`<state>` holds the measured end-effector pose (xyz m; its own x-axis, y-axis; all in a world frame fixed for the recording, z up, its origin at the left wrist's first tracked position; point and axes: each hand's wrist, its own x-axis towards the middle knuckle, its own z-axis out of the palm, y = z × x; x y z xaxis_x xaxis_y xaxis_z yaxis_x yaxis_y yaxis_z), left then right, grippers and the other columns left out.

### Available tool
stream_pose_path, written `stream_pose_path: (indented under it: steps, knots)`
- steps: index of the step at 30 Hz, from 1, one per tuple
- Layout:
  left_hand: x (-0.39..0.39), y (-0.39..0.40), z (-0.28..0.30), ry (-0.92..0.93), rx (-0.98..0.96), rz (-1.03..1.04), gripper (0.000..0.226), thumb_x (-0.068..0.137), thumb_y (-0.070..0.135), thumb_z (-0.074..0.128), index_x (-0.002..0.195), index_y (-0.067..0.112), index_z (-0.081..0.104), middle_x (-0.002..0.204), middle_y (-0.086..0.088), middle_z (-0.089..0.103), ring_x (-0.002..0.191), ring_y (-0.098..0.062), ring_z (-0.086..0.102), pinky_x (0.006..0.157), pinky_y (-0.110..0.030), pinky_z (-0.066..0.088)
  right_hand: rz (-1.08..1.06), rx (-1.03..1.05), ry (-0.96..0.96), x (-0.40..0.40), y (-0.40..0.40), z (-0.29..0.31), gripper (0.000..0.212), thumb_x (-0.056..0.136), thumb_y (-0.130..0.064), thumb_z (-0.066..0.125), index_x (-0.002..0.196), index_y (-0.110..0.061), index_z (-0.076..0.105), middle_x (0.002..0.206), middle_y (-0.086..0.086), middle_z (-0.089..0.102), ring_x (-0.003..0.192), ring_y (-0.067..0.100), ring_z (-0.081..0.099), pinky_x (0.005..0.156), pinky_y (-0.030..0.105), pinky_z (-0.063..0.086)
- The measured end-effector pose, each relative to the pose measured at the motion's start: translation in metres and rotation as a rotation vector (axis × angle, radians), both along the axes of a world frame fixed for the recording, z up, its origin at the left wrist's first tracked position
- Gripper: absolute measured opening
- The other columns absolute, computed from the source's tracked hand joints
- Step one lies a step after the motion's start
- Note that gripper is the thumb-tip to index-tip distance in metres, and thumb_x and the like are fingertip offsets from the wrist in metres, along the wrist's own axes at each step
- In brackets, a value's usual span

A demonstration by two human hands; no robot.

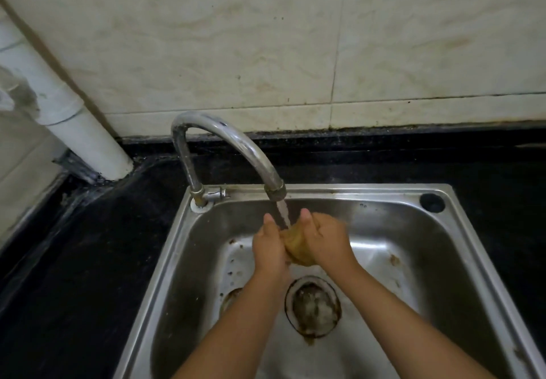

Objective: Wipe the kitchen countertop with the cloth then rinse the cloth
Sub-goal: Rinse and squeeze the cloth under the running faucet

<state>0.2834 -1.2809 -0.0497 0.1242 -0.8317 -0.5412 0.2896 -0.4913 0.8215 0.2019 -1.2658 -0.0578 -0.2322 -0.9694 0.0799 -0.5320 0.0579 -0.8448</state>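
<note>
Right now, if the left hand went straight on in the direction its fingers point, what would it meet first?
Probably the water stream under the faucet spout. The left hand points up and away beside the cloth; past the stream comes the sink back wall, though depth is unclear here.

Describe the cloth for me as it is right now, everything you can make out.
The cloth is a yellowish-brown, wet-looking rag, bunched into a wad. It sits between the left hand and right hand, both gripping it, over the steel sink. Water from the tap falls on its top edge. Most of it is hidden by the fingers.
</note>
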Motion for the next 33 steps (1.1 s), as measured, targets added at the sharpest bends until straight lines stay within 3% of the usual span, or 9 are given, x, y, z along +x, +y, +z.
stream_pose_path:
  steps: [3, 6, 10, 14, 16, 20, 24, 27, 33]
  knots:
    - [0.003, -0.008, -0.002, 0.065, -0.004, -0.025, 0.04, 0.097, 0.036, 0.035, 0.076, 0.008, 0.056, 0.072, -0.01, 0.057, 0.07, -0.021, 0.057, 0.066, -0.033, 0.048, 0.097, -0.131, -0.13, 0.019, 0.01, 0.01, 0.051, 0.082, -0.051, 0.029, 0.058, -0.014, 0.056, 0.056, -0.003, 0.048, 0.054, 0.008, 0.046, 0.055, 0.016, 0.035]
    - [-0.007, -0.002, 0.004, 0.149, 0.03, -0.101, 0.04, 0.096, 0.038, 0.038, 0.077, 0.008, 0.057, 0.071, -0.011, 0.058, 0.072, -0.022, 0.059, 0.066, -0.033, 0.048, 0.019, -0.096, 0.057, 0.012, 0.0, 0.007, 0.068, 0.086, -0.051, 0.02, 0.073, -0.002, 0.065, 0.067, 0.003, 0.053, 0.064, 0.014, 0.048, 0.059, 0.026, 0.029]
    - [-0.001, 0.012, 0.001, 0.131, -0.017, -0.147, 0.041, 0.096, 0.037, 0.038, 0.1, 0.005, 0.061, 0.086, -0.012, 0.067, 0.08, -0.022, 0.063, 0.077, -0.038, 0.051, 0.019, 0.114, 0.202, -0.006, -0.009, -0.002, 0.048, 0.1, -0.033, 0.03, 0.08, -0.003, 0.063, 0.074, 0.002, 0.049, 0.074, 0.016, 0.046, 0.062, 0.027, 0.028]
    - [0.017, 0.012, -0.01, 0.06, -0.019, -0.076, 0.029, 0.097, 0.033, 0.038, 0.101, 0.01, 0.055, 0.097, -0.012, 0.063, 0.084, -0.021, 0.06, 0.075, -0.033, 0.049, -0.052, 0.149, -0.222, 0.004, 0.002, 0.006, 0.036, 0.098, -0.031, 0.037, 0.065, -0.018, 0.044, 0.064, -0.006, 0.043, 0.063, 0.009, 0.043, 0.057, 0.023, 0.034]
    - [0.017, 0.014, -0.014, 0.029, 0.04, -0.067, 0.023, 0.094, 0.036, 0.043, 0.102, 0.015, 0.05, 0.101, -0.009, 0.059, 0.086, -0.018, 0.056, 0.071, -0.032, 0.046, -0.04, 0.159, -0.4, 0.003, 0.005, 0.012, 0.025, 0.098, -0.027, 0.039, 0.077, -0.016, 0.047, 0.07, -0.007, 0.046, 0.066, 0.006, 0.044, 0.06, 0.02, 0.036]
    - [0.004, 0.014, -0.002, 0.363, 0.287, -0.094, 0.045, 0.09, 0.048, 0.045, 0.12, 0.015, 0.053, 0.118, -0.012, 0.058, 0.103, -0.027, 0.056, 0.073, -0.04, 0.049, -0.049, 0.045, -0.4, -0.001, 0.007, 0.01, 0.019, 0.097, -0.018, 0.042, 0.11, -0.016, 0.057, 0.087, -0.015, 0.052, 0.079, 0.0, 0.049, 0.07, 0.009, 0.038]
    - [-0.005, -0.001, -0.003, 0.14, 0.157, 0.018, 0.024, 0.092, 0.034, 0.049, 0.091, 0.012, 0.058, 0.087, -0.01, 0.061, 0.08, -0.022, 0.058, 0.071, -0.035, 0.049, -0.041, -0.083, -0.141, 0.002, 0.014, 0.011, 0.01, 0.094, -0.014, 0.048, 0.086, -0.02, 0.05, 0.076, -0.012, 0.049, 0.069, -0.002, 0.046, 0.06, 0.007, 0.037]
    - [-0.007, -0.005, 0.004, 0.134, 0.081, 0.037, 0.031, 0.091, 0.034, 0.052, 0.07, 0.011, 0.053, 0.065, -0.005, 0.055, 0.063, -0.018, 0.054, 0.061, -0.029, 0.047, 0.051, -0.166, -0.044, 0.008, 0.027, 0.01, 0.021, 0.089, -0.038, 0.044, 0.071, -0.032, 0.035, 0.069, -0.014, 0.041, 0.061, -0.002, 0.045, 0.057, 0.01, 0.037]
    - [-0.005, 0.0, 0.008, 0.028, 0.095, 0.035, 0.043, 0.094, 0.035, 0.045, 0.058, 0.012, 0.048, 0.054, -0.003, 0.047, 0.054, -0.016, 0.047, 0.054, -0.028, 0.04, 0.211, -0.197, -0.05, 0.011, 0.039, 0.003, 0.022, 0.08, -0.051, 0.023, 0.07, -0.035, 0.033, 0.067, -0.016, 0.038, 0.07, -0.009, 0.049, 0.058, 0.005, 0.036]
